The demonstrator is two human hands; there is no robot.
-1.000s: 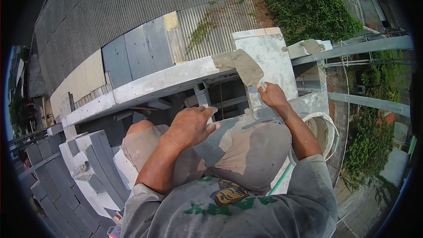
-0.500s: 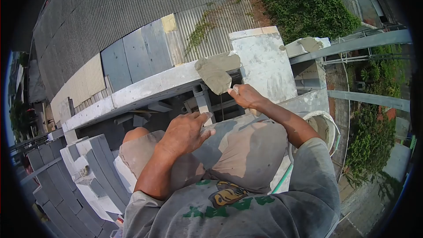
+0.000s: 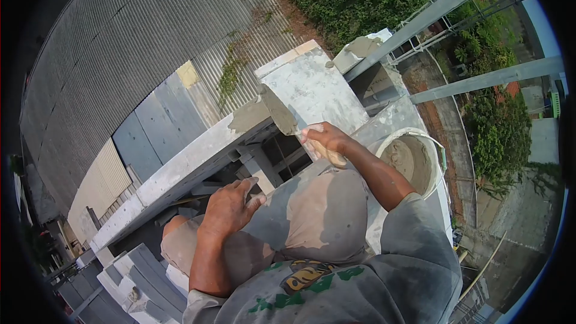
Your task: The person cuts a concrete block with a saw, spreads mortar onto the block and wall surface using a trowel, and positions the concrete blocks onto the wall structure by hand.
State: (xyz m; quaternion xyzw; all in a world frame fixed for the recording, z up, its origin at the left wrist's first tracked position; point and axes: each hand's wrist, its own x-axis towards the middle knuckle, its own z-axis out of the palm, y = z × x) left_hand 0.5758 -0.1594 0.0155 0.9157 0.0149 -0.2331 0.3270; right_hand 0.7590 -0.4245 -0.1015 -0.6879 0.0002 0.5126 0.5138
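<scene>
Carries the trowel [image 3: 278, 110] across the mortar patch [image 3: 249, 118] since half a second ago, from its left part to its right end, and tips the blade from nearly flat to steeply on edge. Leaves more of the patch in plain sight, and brings the blade close to the left side of the white slab [image 3: 321, 84]. Turns the whole view as well, slanting the ledge [image 3: 180, 171] more steeply. Looks, by judgement, like one stroke spent and the blade re-angled at the corner; cannot tell whether steel touches ledge there.

Grasps the trowel at its handle [image 3: 332, 157] in the right hand [image 3: 326, 137], fingers wrapped round, leaving smooth, rounded, wood-coloured material jutting below the palm. Holds the left hand [image 3: 228, 207] above the left leg, fingers loosely curled and thumb apart, apparently gripping nothing.

Shows wet-looking grey mortar smeared over the blade, and a similar, ragged-edged coat on the pale, straight-edged ledge. Spreads beyond that into the broad, flat slab, chalky white with grey blotches. Sits just beside the right forearm, in the case of the bucket [image 3: 428, 165]: round, whitish, crusted inside, with lumpy mortar at the bottom. Gives way farther out to smooth metal beams [image 3: 432, 21], a ribbed, weathered grey roof [image 3: 120, 42] and dense, leafy creeper [image 3: 354, 0].
</scene>
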